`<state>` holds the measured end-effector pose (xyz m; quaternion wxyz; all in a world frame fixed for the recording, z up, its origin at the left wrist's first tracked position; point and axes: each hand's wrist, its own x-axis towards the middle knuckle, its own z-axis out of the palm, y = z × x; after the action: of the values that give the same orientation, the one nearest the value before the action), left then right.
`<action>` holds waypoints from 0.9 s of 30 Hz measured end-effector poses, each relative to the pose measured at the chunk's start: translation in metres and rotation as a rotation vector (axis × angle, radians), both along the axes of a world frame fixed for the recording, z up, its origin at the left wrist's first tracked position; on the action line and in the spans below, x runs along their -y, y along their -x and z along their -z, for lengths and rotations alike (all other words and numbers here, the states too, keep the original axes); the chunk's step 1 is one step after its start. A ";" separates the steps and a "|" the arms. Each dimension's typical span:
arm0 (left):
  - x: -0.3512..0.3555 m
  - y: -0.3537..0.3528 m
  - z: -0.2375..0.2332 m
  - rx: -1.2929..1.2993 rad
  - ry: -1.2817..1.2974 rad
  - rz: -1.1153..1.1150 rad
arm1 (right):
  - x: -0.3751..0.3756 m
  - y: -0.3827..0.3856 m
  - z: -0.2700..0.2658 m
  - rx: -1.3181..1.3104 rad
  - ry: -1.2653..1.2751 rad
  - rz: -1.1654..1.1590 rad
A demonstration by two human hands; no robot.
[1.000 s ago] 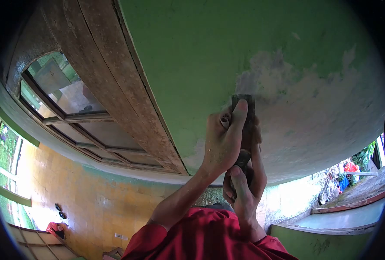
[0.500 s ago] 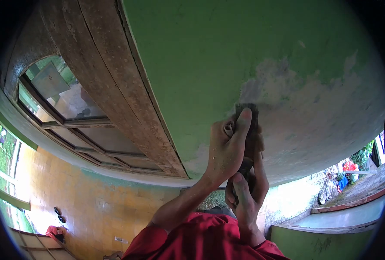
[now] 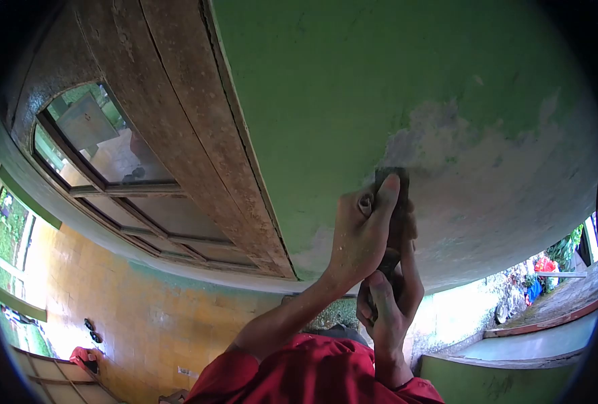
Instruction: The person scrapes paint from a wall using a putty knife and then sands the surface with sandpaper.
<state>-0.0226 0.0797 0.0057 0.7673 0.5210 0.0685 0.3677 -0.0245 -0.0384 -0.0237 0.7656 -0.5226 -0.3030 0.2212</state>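
A dark, flat scraper [image 3: 398, 192] lies with its top end against the wall at the edge of the bare patch [image 3: 460, 182], where grey-white plaster shows through the green paint [image 3: 326, 81]. My left hand [image 3: 363, 236] is closed around the upper part of the scraper, its thumb pressed along the face. Lower down, my right hand [image 3: 390, 316] wraps the handle, thumb on top, with fingers reaching up the far side. The lower part of the tool is mostly hidden by both hands.
To the left, a worn wooden frame [image 3: 198, 128] borders the painted wall, beside a window with panes [image 3: 124, 192]. Yellow floor tiles [image 3: 144, 310] lie below, with dark sandals [image 3: 92, 331] on them. A green ledge [image 3: 494, 380] stands at lower right.
The view has shifted slightly, so wall, frame and hands appear a little further right and lower. Both hands keep hold of the scraper, which sits at nearly the same spot on the wall.
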 end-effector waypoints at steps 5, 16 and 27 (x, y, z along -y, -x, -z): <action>0.001 -0.002 -0.011 -0.006 0.010 -0.016 | 0.001 -0.005 -0.013 -0.075 -0.015 -0.037; -0.002 0.001 -0.018 0.027 -0.066 0.056 | -0.002 -0.012 -0.012 -0.043 -0.180 -0.055; -0.008 0.027 0.034 -0.183 -0.338 -0.051 | -0.007 -0.013 0.027 0.765 0.273 0.374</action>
<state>-0.0500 0.0873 -0.0283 0.6498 0.6718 0.0886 0.3443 -0.0113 -0.0309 -0.0508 0.5495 -0.7087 -0.4327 -0.0922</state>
